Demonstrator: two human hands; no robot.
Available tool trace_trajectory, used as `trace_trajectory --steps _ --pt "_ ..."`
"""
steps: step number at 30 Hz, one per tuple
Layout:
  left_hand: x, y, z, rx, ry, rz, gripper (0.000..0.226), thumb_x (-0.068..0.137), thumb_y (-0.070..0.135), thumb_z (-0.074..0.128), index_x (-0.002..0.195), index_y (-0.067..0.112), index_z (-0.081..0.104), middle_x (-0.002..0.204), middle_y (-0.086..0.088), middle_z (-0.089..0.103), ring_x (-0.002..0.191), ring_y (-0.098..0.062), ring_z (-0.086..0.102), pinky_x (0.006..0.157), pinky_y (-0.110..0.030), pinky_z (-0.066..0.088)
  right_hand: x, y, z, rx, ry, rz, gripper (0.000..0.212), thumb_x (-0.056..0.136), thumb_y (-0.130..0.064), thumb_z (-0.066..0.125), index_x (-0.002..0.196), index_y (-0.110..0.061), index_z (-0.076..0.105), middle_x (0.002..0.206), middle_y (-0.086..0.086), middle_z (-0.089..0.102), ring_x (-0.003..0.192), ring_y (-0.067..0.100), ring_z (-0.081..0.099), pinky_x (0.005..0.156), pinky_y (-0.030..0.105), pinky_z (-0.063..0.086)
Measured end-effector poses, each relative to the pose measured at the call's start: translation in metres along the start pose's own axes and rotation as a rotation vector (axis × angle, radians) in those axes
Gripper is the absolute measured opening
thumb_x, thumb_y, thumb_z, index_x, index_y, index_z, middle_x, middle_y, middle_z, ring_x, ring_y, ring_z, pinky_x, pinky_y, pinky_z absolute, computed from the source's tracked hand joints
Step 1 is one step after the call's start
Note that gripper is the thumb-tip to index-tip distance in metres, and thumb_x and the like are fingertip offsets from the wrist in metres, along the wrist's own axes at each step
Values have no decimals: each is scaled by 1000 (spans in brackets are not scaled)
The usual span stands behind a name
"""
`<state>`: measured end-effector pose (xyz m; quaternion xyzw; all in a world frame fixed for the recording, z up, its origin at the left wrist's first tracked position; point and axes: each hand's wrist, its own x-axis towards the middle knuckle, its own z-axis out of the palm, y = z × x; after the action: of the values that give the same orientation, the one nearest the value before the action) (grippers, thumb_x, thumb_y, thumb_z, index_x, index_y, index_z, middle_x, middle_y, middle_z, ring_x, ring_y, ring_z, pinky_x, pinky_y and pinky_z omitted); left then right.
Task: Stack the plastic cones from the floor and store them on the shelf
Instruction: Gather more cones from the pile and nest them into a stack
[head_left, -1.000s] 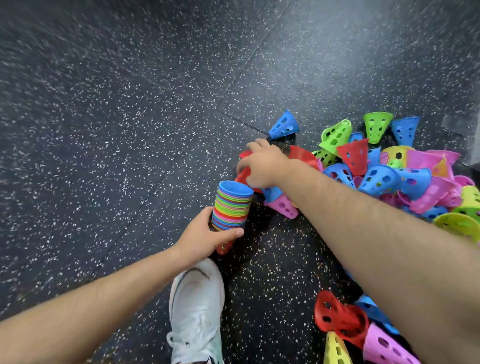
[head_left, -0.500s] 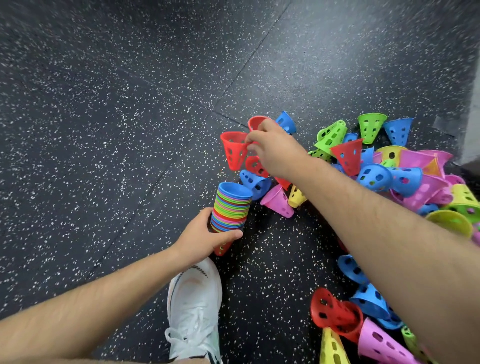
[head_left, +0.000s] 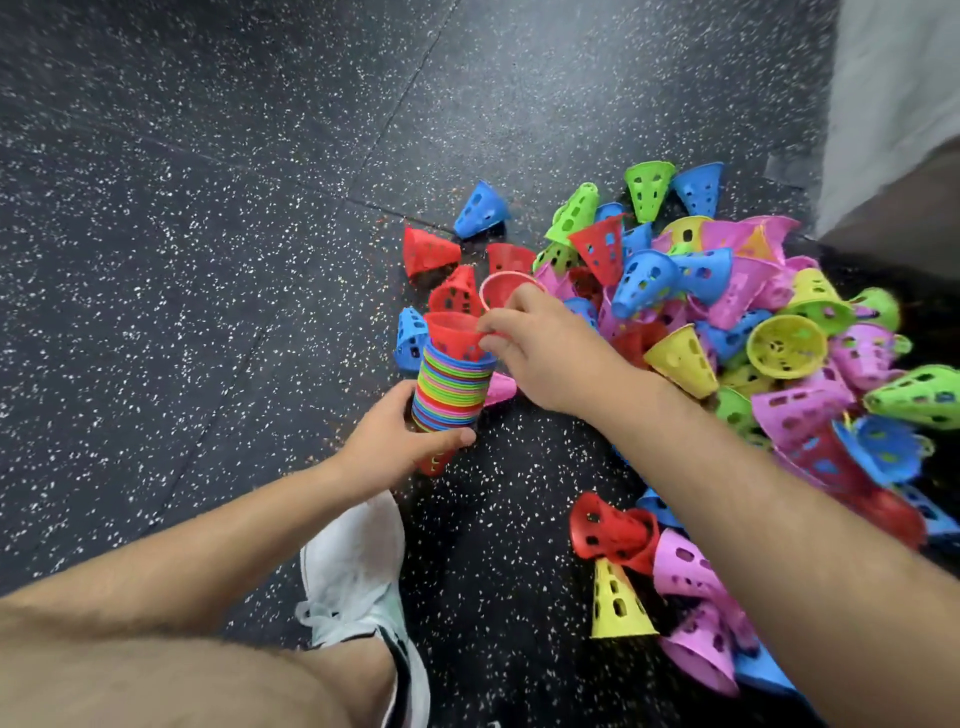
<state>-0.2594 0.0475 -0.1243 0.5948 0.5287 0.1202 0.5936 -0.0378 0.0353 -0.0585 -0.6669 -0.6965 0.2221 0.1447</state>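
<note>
Stack of cones (head_left: 452, 387), where is it?

— Centre of the frame, an upright nested column in many colours. The left hand (head_left: 395, 441) grips it low down, with the thumb across the front and the fingers curled round the far side.

And the right hand (head_left: 545, 353)?

— Just right of the stack's top. Thumb and fingertips pinch the rim of a red cone (head_left: 453, 332), which sits mouth-up in the top of the stack and is only partly sunk in.

Anything else in that hand?

— A second red cone (head_left: 506, 288) shows just behind the fingers, its mouth facing the camera. Whether the hand holds it or it merely lies behind, I cannot tell.

And further out?

— A blue cone (head_left: 410, 340) lies just left of the stack on the dark speckled floor (head_left: 208, 234). The loose pile (head_left: 753, 338) of green, pink, yellow, blue and red cones fills the right half of the frame. At lower right a yellow cone (head_left: 618, 603) stands on its wide end, touching red and pink ones. A white shoe (head_left: 358, 571) is at bottom centre.
</note>
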Motion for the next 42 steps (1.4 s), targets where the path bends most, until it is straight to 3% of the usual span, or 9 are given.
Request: trace_trajectory --steps 6,9,11,19,23,27,34,38,42 --pt "-4 6 17 8 -30 -10 57 68 27 95 115 21 64 99 7 76 81 0 69 74 -20 51 -31 14 -15 183 -14 74 45 92 -22 62 136 -24 50 127 2 55 119 18 51 104 28 36" --pt "-1 8 20 40 -46 -11 58 67 35 96 114 25 65 99 8 76 83 -3 69 77 -23 50 -40 22 -24 260 139 143 43 94 -10 55 135 -22 45 118 -5 54 103 12 52 91 25 38" --pt "1 12 21 46 -56 -10 56 68 35 95 114 26 65 100 9 76 86 -4 69 78 -21 50 -40 27 -27 299 273 183 35 98 -9 53 132 -17 50 110 -8 54 94 5 48 83 19 34" --pt "6 26 29 44 -66 21 56 72 24 94 119 24 63 105 11 75 92 4 69 73 -5 47 -27 32 -21 307 530 101 14 97 -22 60 105 -20 71 104 -10 62 108 16 54 100 29 40" --pt "6 25 26 20 -74 8 54 73 20 93 118 18 62 102 -3 76 83 -10 69 69 -20 56 -25 29 -13 442 472 103 14 98 -17 61 107 -17 71 118 0 56 115 5 51 103 16 37" --pt "6 23 24 31 -66 8 51 75 16 91 117 14 61 97 0 74 73 -1 66 62 -14 53 -24 25 -5 477 417 126 17 99 -19 60 110 -22 71 131 4 56 131 10 47 110 25 37" --pt "12 26 20 -10 -51 26 56 70 26 94 117 22 64 105 4 77 95 -11 72 79 -20 56 -25 16 3 560 243 113 21 100 -23 56 114 -25 71 106 -18 65 99 -5 58 89 15 44" --pt "13 34 18 -32 -49 45 53 71 27 93 117 19 67 105 5 78 96 -9 72 80 -16 53 -29 17 5 481 126 61 39 93 -24 57 131 -31 63 140 -5 55 135 1 43 111 18 34" --pt "17 64 16 -66 -62 94 62 64 39 96 116 20 69 105 4 78 95 -11 73 82 -24 57 -31 17 -28 367 64 5 70 84 -14 60 147 -39 44 151 -4 43 145 2 29 119 21 24"
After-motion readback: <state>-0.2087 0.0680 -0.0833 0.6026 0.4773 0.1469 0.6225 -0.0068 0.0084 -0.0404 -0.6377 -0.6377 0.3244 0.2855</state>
